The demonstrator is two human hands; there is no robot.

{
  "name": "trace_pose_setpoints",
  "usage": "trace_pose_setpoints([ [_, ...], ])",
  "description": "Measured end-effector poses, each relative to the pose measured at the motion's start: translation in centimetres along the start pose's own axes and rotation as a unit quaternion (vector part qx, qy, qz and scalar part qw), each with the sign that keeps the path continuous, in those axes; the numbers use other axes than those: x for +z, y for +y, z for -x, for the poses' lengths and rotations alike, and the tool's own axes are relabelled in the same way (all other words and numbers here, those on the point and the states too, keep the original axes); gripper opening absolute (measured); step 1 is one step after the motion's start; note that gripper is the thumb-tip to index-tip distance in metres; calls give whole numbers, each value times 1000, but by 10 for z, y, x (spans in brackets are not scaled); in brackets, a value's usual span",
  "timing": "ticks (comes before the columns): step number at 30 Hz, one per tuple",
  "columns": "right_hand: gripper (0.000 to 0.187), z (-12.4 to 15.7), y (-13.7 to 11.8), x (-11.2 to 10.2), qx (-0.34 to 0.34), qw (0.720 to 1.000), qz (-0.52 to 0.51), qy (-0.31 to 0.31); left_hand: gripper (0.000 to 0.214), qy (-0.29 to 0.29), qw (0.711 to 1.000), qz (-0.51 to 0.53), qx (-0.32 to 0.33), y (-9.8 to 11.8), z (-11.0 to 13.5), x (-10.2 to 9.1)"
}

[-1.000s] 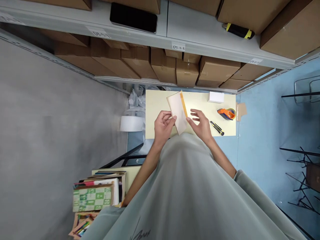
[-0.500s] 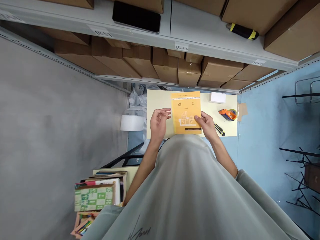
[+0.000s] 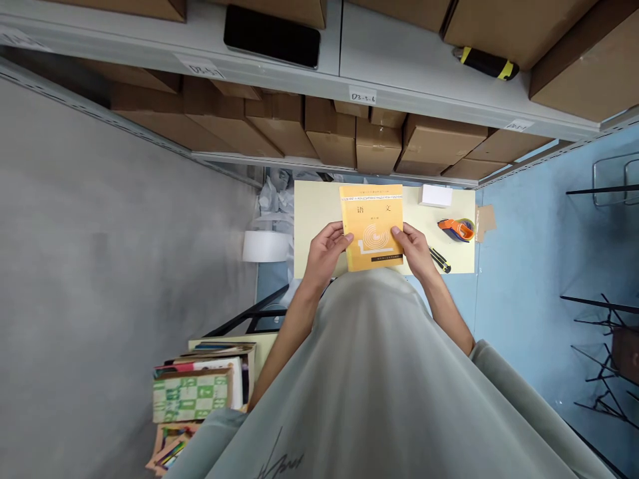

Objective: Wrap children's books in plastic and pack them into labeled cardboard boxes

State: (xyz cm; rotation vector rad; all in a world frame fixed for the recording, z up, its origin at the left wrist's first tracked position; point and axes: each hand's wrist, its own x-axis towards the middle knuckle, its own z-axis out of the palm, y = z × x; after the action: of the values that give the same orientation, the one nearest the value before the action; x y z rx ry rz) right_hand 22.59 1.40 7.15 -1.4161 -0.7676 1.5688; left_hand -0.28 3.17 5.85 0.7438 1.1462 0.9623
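A thin orange-yellow book (image 3: 371, 223) with a white spiral on its cover is held face up above a pale yellow table (image 3: 314, 213). My left hand (image 3: 325, 254) grips its left edge, thumb on the cover. My right hand (image 3: 415, 249) grips its right edge the same way. Both hands are closed on the book, close to my body.
On the table lie a white block (image 3: 435, 195), an orange tape dispenser (image 3: 456, 228) and a black-and-yellow utility knife (image 3: 439, 259). Shelves with cardboard boxes (image 3: 327, 136) stand behind. A phone (image 3: 272, 36) lies on a shelf. A box of books (image 3: 200, 389) sits lower left.
The book was turned from edge-on with its pale side showing to cover up. My left hand, briefly off it, has taken hold of its left edge again.
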Motion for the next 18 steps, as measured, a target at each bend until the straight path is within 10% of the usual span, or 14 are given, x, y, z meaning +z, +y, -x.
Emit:
trace_pose_setpoints([
  [11, 49, 19, -8, 7, -67, 994, 78, -22, 47, 2, 1000, -24, -1, -19, -17, -1],
  [18, 21, 22, -3, 2, -224, 943, 237, -69, 37, 39, 989, -62, 128, -12, -15, -10],
])
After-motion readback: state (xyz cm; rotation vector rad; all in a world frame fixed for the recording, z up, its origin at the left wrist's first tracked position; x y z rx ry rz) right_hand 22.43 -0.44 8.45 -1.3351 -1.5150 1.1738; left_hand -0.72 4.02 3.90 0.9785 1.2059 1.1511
